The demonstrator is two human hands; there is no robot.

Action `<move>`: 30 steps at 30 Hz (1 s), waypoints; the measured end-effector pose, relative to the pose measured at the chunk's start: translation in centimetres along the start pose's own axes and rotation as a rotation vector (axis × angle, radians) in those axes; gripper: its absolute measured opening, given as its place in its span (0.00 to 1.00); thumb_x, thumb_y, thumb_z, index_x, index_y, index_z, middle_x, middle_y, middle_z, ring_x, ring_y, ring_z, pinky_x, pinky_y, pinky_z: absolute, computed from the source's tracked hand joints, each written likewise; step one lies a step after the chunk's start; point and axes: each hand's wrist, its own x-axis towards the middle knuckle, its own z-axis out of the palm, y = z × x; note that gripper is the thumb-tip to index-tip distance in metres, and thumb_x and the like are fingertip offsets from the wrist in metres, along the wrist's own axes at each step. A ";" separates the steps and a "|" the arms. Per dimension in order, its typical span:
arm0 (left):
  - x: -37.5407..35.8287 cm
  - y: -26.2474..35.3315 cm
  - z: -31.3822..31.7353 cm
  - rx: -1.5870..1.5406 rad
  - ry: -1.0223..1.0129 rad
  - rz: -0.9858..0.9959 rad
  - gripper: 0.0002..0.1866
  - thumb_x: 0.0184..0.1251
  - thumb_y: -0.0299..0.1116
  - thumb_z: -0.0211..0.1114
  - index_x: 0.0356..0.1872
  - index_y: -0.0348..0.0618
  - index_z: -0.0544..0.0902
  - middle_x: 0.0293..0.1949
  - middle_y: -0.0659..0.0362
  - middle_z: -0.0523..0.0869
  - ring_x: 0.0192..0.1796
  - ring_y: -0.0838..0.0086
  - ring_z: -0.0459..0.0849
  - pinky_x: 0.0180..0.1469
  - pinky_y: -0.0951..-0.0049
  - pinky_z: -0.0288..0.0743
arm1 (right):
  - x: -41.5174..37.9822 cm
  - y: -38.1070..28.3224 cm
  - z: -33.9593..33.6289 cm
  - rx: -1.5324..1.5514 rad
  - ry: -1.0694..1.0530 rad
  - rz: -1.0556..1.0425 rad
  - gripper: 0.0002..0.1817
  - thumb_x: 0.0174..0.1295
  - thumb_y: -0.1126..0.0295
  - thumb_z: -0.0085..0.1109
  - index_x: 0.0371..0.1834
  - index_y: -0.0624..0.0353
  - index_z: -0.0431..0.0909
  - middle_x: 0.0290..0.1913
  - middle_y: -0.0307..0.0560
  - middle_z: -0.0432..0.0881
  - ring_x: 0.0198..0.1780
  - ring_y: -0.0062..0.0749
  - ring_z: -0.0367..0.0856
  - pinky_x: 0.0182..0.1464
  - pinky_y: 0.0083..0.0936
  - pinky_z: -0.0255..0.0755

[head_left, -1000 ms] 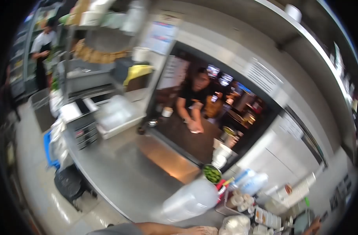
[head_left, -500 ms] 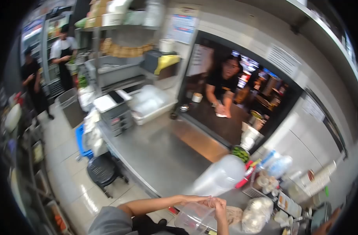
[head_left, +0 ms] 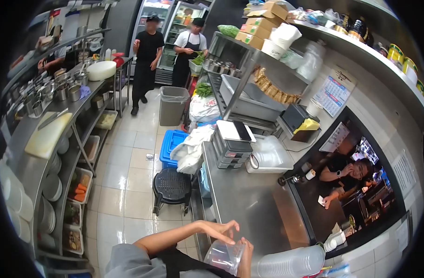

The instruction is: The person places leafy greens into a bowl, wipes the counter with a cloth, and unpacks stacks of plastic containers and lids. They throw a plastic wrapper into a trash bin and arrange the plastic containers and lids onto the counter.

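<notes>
In the head view, my right hand (head_left: 244, 260) is closed round the side of a clear plastic tub (head_left: 219, 257) held close to my apron. My left hand (head_left: 223, 230) hovers at the tub's upper rim, its fingers apart and curved, with nothing visible in them. Just to the right, a long nested stack of clear plastic tubs (head_left: 290, 262) lies on its side on the steel counter (head_left: 251, 204).
A black stool (head_left: 172, 187) and a blue bin (head_left: 174, 147) stand left of the counter. Drawers (head_left: 230, 148) and a white bin (head_left: 270, 160) occupy its far end. Two people (head_left: 148, 55) stand down the aisle; another person (head_left: 346, 173) leans at the serving window.
My view has swung left, showing more of the aisle and left counter. My left hand's fingers have spread from where they met my right hand. The person at the window has raised a hand.
</notes>
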 end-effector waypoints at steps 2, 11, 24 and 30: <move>0.5 1.5 -0.3 0.034 -0.085 -0.049 0.35 0.58 0.66 0.51 0.52 0.45 0.59 0.42 0.54 0.71 0.51 0.67 0.76 0.50 0.70 0.70 | 0.4 -0.9 1.5 -0.091 -0.017 -0.004 0.13 0.60 0.69 0.47 0.18 0.59 0.70 0.21 0.38 0.71 0.22 0.19 0.68 0.25 0.18 0.63; 1.8 -0.3 1.0 -0.295 -0.124 -0.014 0.31 0.60 0.56 0.58 0.54 0.49 0.55 0.51 0.54 0.66 0.58 0.69 0.66 0.58 0.69 0.60 | 1.5 -3.2 1.7 -0.089 -0.032 0.083 0.12 0.56 0.67 0.47 0.18 0.59 0.71 0.23 0.39 0.72 0.25 0.23 0.71 0.26 0.22 0.65; 8.4 -0.7 -1.5 -0.239 -0.544 -0.183 0.46 0.44 0.55 0.69 0.60 0.46 0.54 0.57 0.51 0.65 0.62 0.64 0.63 0.64 0.62 0.50 | 1.3 0.5 -3.4 0.063 0.126 0.003 0.14 0.58 0.69 0.43 0.15 0.58 0.67 0.18 0.35 0.68 0.20 0.17 0.63 0.21 0.19 0.56; 8.3 -0.9 -0.9 -0.241 -0.429 -0.350 0.55 0.32 0.61 0.73 0.60 0.44 0.55 0.55 0.53 0.65 0.64 0.64 0.59 0.65 0.64 0.48 | 1.7 1.6 -3.6 0.121 0.165 0.084 0.14 0.57 0.68 0.44 0.14 0.58 0.70 0.16 0.35 0.68 0.20 0.17 0.63 0.21 0.20 0.56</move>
